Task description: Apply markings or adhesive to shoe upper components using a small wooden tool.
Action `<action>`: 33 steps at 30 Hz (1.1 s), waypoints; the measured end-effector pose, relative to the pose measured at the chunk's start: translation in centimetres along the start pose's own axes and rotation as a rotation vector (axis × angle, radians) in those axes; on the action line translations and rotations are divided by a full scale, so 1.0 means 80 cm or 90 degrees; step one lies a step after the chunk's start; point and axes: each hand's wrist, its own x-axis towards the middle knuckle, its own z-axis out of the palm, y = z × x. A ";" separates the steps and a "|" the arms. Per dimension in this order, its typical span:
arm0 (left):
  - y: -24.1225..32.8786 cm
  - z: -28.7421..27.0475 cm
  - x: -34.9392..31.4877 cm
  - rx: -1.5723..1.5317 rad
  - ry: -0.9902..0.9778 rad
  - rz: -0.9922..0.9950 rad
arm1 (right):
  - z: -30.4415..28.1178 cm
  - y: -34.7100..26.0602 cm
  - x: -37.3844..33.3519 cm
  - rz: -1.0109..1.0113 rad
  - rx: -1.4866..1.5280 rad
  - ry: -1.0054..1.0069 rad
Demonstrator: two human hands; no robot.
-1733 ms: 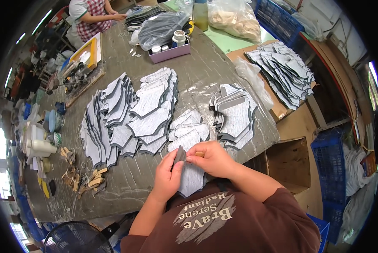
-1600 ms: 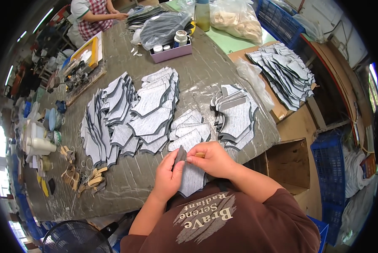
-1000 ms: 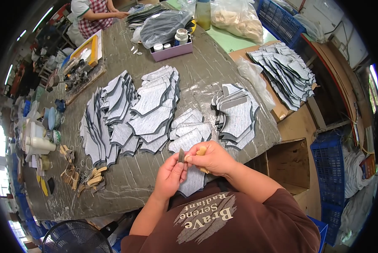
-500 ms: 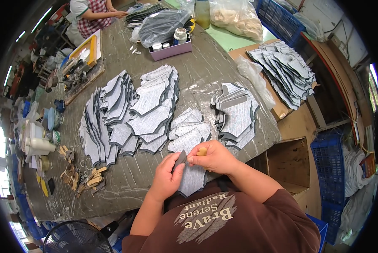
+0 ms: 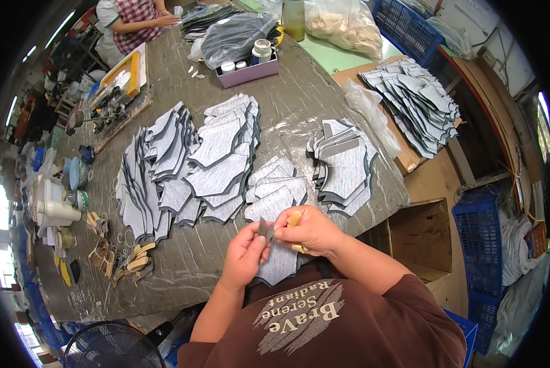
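Note:
Near the front edge of the table, my left hand [image 5: 244, 253] is closed on a small dark grey material piece [image 5: 262, 227], pinched between thumb and fingers. My right hand [image 5: 310, 229] meets it from the right, thumb and fingertips at the piece's edge. Gripped in that same hand is a short tan stick-like thing [image 5: 294, 219]; its lower end sticks out beneath the hand, and its kind is unclear. Below both hands, a light grey fabric piece [image 5: 277, 264] with a dark backing lies at my front. Just beyond them is a small fanned pile of grey pieces [image 5: 277, 187].
Larger stacks of grey pieces [image 5: 220, 147] stand farther left, another stack [image 5: 346, 168] to the right. Bundled tan strips [image 5: 131, 262] lie at left. A purple box [image 5: 248, 75] holds bottles. A black fan [image 5: 109, 345] is at lower left; a person [image 5: 131, 27] works across the table.
The dark grey piece has turned more upright, and my left fingers have shifted on it. My right hand has tilted slightly, showing more of the tan thing. The other person's hands moved left.

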 end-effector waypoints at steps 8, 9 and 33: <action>-0.002 -0.012 0.011 0.163 0.103 0.098 | -0.004 0.003 -0.002 0.035 0.236 -0.140; 0.000 -0.011 0.011 0.145 0.121 0.075 | -0.002 0.003 -0.003 0.018 0.176 -0.116; 0.019 -0.008 0.008 0.168 0.144 0.028 | 0.000 -0.011 -0.011 0.013 -0.179 -0.026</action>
